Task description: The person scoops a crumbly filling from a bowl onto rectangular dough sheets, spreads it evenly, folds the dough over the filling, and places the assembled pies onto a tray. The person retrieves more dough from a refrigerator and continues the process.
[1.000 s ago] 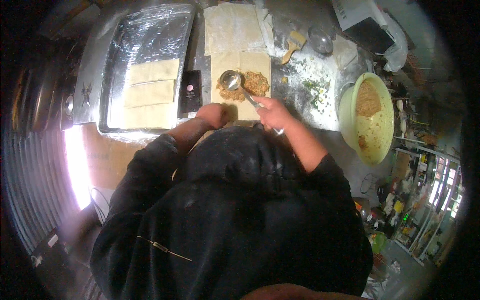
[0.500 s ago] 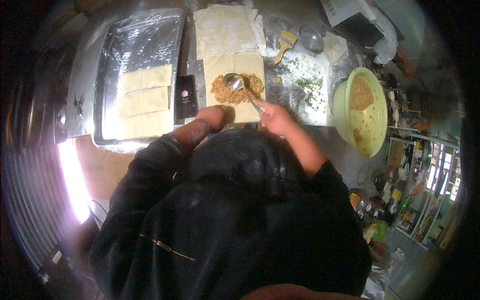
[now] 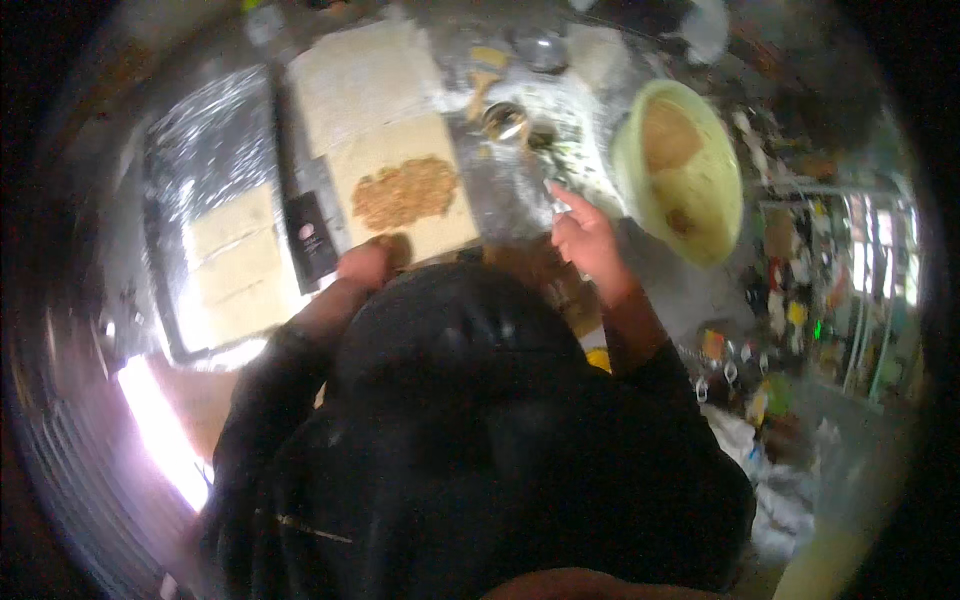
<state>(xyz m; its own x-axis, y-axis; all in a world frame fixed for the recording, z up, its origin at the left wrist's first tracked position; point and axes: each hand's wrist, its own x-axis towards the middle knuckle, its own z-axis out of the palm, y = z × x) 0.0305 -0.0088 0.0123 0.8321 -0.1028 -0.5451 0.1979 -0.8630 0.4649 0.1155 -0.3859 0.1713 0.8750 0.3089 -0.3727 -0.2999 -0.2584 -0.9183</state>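
A flat sheet of dough (image 3: 345,160) lies before me, with a chunky orange-brown filling (image 3: 405,192) spread across its middle. At the sheet's near left corner rests my left hand (image 3: 366,263), its fingers curled; whether they pinch anything is hidden. My right hand (image 3: 588,238) is off to the right of the sheet, closed round the handle end of a metal ladle, index finger pointing forward. The ladle's round bowl (image 3: 505,122) hangs over the floured worktop, blurred by motion. More floured dough sheets (image 3: 365,75) lie stacked beyond the filled one.
On the left, a film-lined tray (image 3: 215,120) holds folded dough pieces (image 3: 240,270). A dark phone (image 3: 309,238) lies between tray and dough. To the right stands a pale green basin (image 3: 735,190) with filling inside. A brush (image 3: 482,80) and chopped greens (image 3: 572,160) lie on the worktop.
My right hand has lifted the ladle off the filling and carried it right, toward the basin. My left hand stays by the dough's near edge. The whole view has turned and shifted.
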